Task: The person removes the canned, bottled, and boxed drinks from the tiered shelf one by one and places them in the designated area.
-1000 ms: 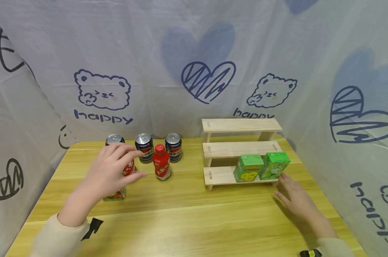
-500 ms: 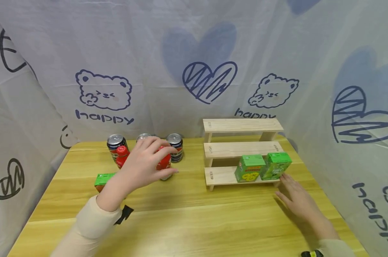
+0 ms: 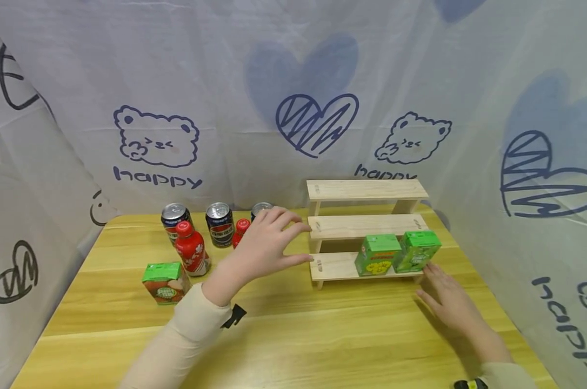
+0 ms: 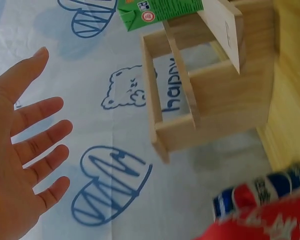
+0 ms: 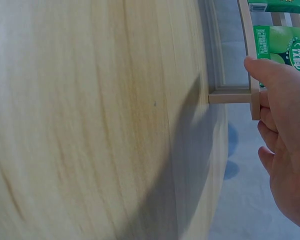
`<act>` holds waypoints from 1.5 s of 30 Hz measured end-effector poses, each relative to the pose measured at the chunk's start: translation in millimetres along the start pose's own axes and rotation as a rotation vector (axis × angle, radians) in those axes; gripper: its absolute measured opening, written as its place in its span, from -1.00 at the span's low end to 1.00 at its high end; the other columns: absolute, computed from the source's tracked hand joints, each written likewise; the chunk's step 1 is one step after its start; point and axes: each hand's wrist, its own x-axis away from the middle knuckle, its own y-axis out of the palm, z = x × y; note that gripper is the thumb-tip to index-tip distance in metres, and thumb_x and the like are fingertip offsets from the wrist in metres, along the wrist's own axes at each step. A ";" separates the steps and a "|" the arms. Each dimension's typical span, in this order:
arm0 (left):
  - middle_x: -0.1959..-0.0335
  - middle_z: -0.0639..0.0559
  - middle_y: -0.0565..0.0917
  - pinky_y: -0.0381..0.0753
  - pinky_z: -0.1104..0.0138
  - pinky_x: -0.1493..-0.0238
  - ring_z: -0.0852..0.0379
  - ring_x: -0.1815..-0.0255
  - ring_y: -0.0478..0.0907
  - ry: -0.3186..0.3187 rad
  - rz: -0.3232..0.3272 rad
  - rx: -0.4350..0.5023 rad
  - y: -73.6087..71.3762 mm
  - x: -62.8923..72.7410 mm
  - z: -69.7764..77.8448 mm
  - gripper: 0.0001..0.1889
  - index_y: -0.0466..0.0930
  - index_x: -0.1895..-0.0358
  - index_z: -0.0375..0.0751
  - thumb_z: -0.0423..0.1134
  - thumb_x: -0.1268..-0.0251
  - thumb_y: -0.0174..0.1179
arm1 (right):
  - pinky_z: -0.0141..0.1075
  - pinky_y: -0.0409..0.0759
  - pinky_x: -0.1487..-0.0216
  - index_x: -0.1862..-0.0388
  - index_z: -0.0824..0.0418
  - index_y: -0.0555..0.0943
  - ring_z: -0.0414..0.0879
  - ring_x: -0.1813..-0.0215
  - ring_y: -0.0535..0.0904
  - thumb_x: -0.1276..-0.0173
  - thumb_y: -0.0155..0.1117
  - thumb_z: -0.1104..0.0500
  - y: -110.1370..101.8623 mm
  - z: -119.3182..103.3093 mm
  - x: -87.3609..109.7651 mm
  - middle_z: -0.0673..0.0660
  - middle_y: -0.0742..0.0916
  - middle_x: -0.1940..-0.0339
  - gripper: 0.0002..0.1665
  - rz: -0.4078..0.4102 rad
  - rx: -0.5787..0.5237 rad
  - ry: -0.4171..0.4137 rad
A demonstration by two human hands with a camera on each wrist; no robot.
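Note:
My left hand [image 3: 269,243] is over the table with thumb and fingers spread apart, holding nothing. In the head view it partly hides a red bottle [image 3: 242,227] and a dark can [image 3: 261,206]. The left wrist view shows the same bare palm [image 4: 10,150]. My right hand [image 3: 449,302] stays at the right end of a three-step wooden shelf [image 3: 366,189], its fingers fairly straight beside the lowest board. Two green drink cartons stand on that board: a yellow-printed carton [image 3: 378,256] and a light green carton [image 3: 417,252] nearest the right hand.
Left on the table stand another red bottle [image 3: 192,251], a green-topped red carton [image 3: 166,283] and two more dark cans, a left can [image 3: 175,216] and a middle can [image 3: 220,224]. A printed curtain [image 3: 235,81] surrounds the table [image 3: 322,335].
My left hand has moved rightward from the left bottle and red carton, past the other bottle, towards the shelf, uncovering the left items. The right hand has stayed in place.

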 end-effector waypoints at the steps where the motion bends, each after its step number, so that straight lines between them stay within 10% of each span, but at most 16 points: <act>1: -0.04 0.06 0.61 0.42 0.10 -0.15 0.03 -0.12 0.44 -0.005 -0.007 0.004 3.0 -2.8 1.6 -0.45 0.60 -0.07 0.06 0.31 -0.12 0.26 | -0.04 -0.19 -0.59 -0.41 0.52 0.23 0.42 -0.46 0.17 -0.48 0.10 -0.06 0.3 -0.2 0.1 0.49 0.26 -0.47 -0.20 0.005 0.000 -0.004; 11: -0.07 0.11 0.58 0.40 0.14 -0.13 0.07 -0.14 0.42 -0.048 -0.110 0.059 35.1 -33.9 22.8 -0.45 0.55 -0.10 0.12 0.35 -0.17 0.18 | 0.13 0.01 -0.52 -0.41 0.51 0.23 0.42 -0.46 0.18 -0.47 0.11 -0.07 1.3 0.9 -0.4 0.48 0.27 -0.47 -0.19 0.006 0.008 0.000; 22: -0.16 0.15 0.54 0.37 0.13 -0.22 0.09 -0.22 0.38 -0.139 -0.275 0.138 66.9 -57.6 44.7 -0.37 0.49 -0.22 0.15 0.42 -0.20 0.07 | -0.11 -0.23 -0.60 -0.41 0.52 0.23 0.42 -0.46 0.17 -0.47 0.10 -0.06 0.2 -2.2 -1.8 0.49 0.26 -0.47 -0.20 0.004 0.004 -0.003; 45: -0.18 0.20 0.53 0.37 0.22 -0.20 0.15 -0.24 0.37 -0.206 -0.354 0.050 114.3 -90.3 80.0 -0.29 0.45 -0.28 0.17 0.49 -0.18 -0.02 | 0.12 -0.06 -0.54 -0.43 0.51 0.20 0.41 -0.49 0.14 -0.48 0.09 -0.07 -2.0 -3.1 -1.4 0.49 0.23 -0.49 -0.19 -0.026 0.003 0.032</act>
